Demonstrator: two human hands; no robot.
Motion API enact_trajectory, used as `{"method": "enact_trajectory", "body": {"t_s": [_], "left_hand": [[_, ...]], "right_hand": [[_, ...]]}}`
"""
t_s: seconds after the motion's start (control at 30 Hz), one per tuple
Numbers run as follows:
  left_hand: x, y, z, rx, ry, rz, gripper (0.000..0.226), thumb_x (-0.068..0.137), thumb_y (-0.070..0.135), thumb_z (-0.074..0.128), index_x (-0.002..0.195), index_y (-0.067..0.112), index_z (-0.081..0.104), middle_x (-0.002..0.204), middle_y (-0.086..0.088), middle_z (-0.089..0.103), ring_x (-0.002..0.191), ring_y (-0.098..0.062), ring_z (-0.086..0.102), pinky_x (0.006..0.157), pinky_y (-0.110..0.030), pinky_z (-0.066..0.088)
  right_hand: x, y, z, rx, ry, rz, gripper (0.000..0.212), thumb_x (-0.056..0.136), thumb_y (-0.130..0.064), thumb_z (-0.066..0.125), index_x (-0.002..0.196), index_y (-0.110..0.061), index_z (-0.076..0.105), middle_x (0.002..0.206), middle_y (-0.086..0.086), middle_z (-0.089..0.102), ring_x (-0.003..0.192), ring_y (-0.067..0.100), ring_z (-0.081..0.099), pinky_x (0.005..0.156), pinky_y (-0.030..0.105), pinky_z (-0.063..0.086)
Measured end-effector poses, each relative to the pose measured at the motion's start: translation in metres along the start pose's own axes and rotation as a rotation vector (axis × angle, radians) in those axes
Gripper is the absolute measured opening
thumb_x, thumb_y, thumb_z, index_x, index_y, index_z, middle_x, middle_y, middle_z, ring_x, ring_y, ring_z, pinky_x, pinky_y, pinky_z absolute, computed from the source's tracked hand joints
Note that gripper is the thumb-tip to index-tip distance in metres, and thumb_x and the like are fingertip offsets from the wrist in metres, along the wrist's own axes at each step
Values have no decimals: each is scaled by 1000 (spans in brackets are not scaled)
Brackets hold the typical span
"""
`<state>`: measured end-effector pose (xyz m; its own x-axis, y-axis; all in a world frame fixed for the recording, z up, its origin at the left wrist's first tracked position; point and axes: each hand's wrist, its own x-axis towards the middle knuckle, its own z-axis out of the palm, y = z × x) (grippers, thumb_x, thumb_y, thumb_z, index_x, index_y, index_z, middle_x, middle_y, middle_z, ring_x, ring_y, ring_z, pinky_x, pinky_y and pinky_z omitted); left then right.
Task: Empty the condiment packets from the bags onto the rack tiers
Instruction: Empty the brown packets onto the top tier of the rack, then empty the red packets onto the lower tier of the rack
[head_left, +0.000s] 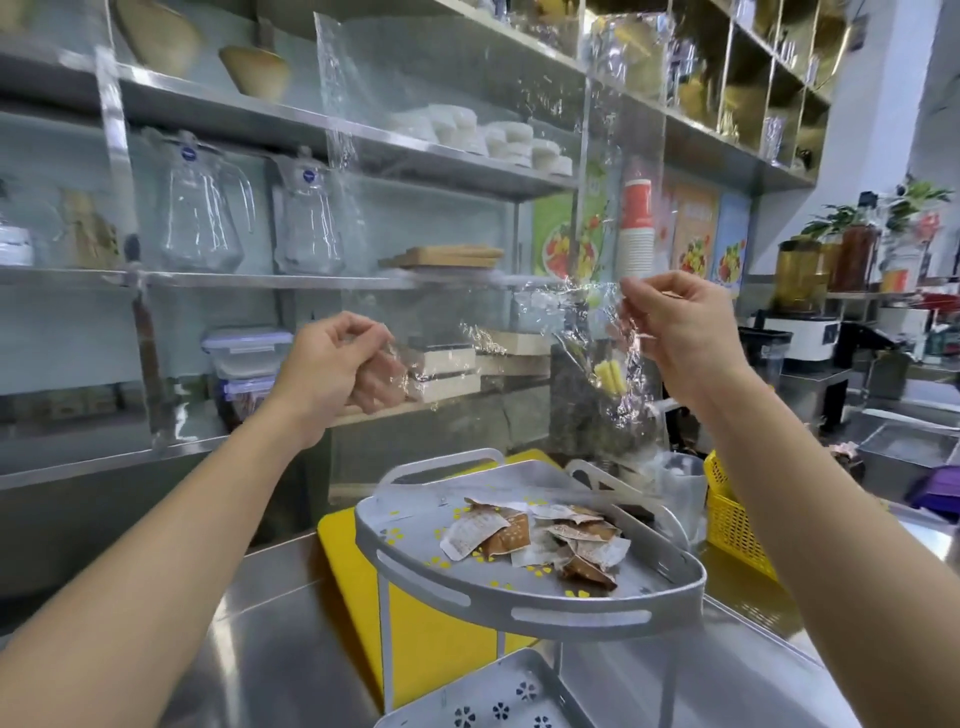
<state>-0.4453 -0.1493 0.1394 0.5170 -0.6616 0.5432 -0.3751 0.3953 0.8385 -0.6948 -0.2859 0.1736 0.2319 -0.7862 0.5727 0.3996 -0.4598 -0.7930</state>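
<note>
I hold a clear plastic bag (467, 171) upside down above the grey rack, stretched between both hands. My left hand (337, 364) pinches one lower corner and my right hand (675, 322) pinches the other. A yellow packet (609, 376) shows inside the crumpled plastic near my right hand. Below, the rack's top tier (545, 608) carries a heap of brown and white condiment packets (540, 538). The lower tier (498, 696) shows only its flower-shaped holes.
The rack stands on a steel counter (280, 649) over a yellow board (415, 639). A yellow basket (737, 519) sits to the right. Wall shelves behind hold glass pitchers (202, 208), lidded boxes and white bowls. Paper cups (636, 228) and appliances stand at the right.
</note>
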Motion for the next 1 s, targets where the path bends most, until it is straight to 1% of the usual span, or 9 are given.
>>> {"method": "enact_trajectory", "body": {"t_s": [0.13,0.2,0.33,0.43,0.57,0.7,0.8,0.9,1.0], "left_hand": [[-16,5,-32,-28,50,-78,15,90,12,53,76,11,54,47,-1,65,26,-11,47,31,-14,35],[-32,3,-51,-55,50,-160,15,90,13,53,75,13,53,47,0,65,29,-8,48,33,-13,37],[-66,-4,-100,-66,94,-294,5,87,20,58,86,15,59,67,0,71,43,-8,60,38,-17,46],[-92,-9,-142,-63,248,-329,2,85,17,59,84,18,61,59,3,69,40,-4,56,33,-14,39],[-138,-26,-194,14,451,-385,12,85,14,59,75,20,61,49,8,63,34,0,49,31,-10,31],[-199,-43,-232,57,637,-470,12,86,15,60,75,14,57,43,8,61,32,0,44,32,-10,30],[-249,-57,-255,134,753,-572,16,86,16,61,71,11,58,38,7,58,27,1,43,31,-8,30],[-302,-75,-277,240,789,-682,22,85,24,62,67,12,59,35,6,55,27,-1,43,33,-11,30],[-355,-92,-296,200,856,-782,21,78,28,69,69,10,63,41,4,54,32,-7,42,40,-17,29]], "right_hand": [[-6,14,27,4,-72,32,12,83,-7,63,73,-7,57,44,-2,61,35,8,53,37,21,35],[-12,25,43,19,-99,76,16,83,-7,64,69,-9,56,41,-3,58,33,7,50,34,18,35],[-34,41,87,45,-222,172,20,84,-6,63,67,-8,53,36,-6,54,33,6,50,35,18,37],[-55,53,125,79,-354,247,22,85,-4,61,66,-8,51,35,-5,54,28,4,46,31,13,33],[-90,78,176,128,-548,371,24,86,-5,58,65,-11,48,40,-1,58,31,6,49,35,13,31],[-138,116,220,78,-659,486,23,85,-8,62,65,-12,51,46,1,61,32,8,51,33,14,36],[-182,151,245,22,-737,556,22,83,-6,63,64,-10,52,52,7,56,33,8,46,35,17,33],[-232,186,263,-47,-834,650,27,84,-5,61,59,-10,51,44,1,55,31,5,45,36,18,34],[-282,218,278,-96,-918,781,34,85,-5,60,54,-12,48,33,-3,52,28,6,46,33,13,35]]}}
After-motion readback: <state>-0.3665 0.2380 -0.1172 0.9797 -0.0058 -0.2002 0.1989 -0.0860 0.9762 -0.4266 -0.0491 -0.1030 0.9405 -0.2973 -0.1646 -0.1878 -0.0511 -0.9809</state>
